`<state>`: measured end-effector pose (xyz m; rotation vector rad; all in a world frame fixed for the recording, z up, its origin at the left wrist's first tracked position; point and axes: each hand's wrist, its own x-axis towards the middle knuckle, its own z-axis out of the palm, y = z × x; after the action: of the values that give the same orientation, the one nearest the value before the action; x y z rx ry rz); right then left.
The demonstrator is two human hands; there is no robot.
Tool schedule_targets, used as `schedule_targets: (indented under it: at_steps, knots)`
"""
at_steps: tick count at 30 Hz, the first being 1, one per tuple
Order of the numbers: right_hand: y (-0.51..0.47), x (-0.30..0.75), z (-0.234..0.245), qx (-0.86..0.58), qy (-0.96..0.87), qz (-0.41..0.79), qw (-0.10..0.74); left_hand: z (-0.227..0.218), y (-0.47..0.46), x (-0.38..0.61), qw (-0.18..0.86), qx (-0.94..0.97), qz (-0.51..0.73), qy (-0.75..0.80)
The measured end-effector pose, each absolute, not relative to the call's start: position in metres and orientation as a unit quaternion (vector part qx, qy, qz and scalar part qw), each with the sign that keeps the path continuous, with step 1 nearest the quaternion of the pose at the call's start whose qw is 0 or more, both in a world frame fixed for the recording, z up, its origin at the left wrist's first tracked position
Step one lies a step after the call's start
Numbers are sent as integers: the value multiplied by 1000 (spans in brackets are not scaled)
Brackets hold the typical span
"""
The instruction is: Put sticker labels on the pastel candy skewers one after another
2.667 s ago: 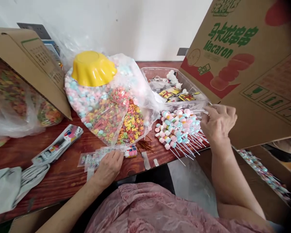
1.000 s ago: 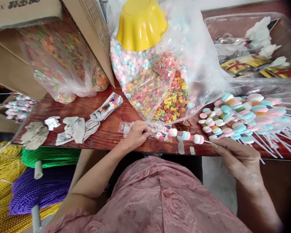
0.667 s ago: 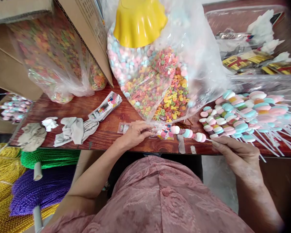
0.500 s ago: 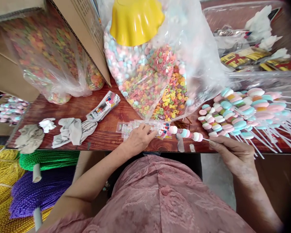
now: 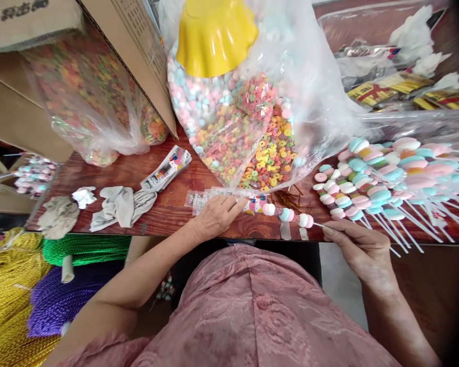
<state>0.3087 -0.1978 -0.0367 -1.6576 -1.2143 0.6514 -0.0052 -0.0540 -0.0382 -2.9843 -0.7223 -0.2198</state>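
Note:
My right hand (image 5: 361, 247) pinches the thin white stick of a candy skewer (image 5: 286, 214), held level near the table's front edge. Pink, white and blue marshmallows with darker pieces between them are threaded along it, and its far end points left. My left hand (image 5: 220, 216) lies palm down with fingers stretched over a spread of clear printed plastic sleeves (image 5: 198, 201). The skewer's tip is close to the right end of these sleeves; whether it touches them I cannot tell. To the right lies a pile of finished-looking marshmallow skewers (image 5: 378, 176).
Behind my hands stands a large clear bag of marshmallows and ring candies (image 5: 268, 148) with a yellow fluted bowl (image 5: 217, 38) on it. At left are a cardboard box (image 5: 137, 56), grey gloves (image 5: 120, 206), a stack of printed sleeves (image 5: 166, 168) and twist ties (image 5: 290, 199) nearer the middle.
The right hand and skewer have shifted slightly left and a little down. My left hand stays on the sleeves, its fingers reaching a bit farther right. The view has moved slightly.

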Motion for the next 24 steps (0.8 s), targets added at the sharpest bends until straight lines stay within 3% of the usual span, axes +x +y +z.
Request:
schedule_targets:
  at_steps: [8, 13, 24]
  knots:
    - [-186, 294, -39, -649, -379, 333, 569, -30, -60, -4, 52, -961, -35, -269]
    - [-184, 282, -42, -608, -380, 389, 578, -35, -60, 5, 89, -932, -59, -346]
    - [-183, 284, -51, -616, -322, 343, 632, -36, -83, 4, 104, -945, -87, -299]
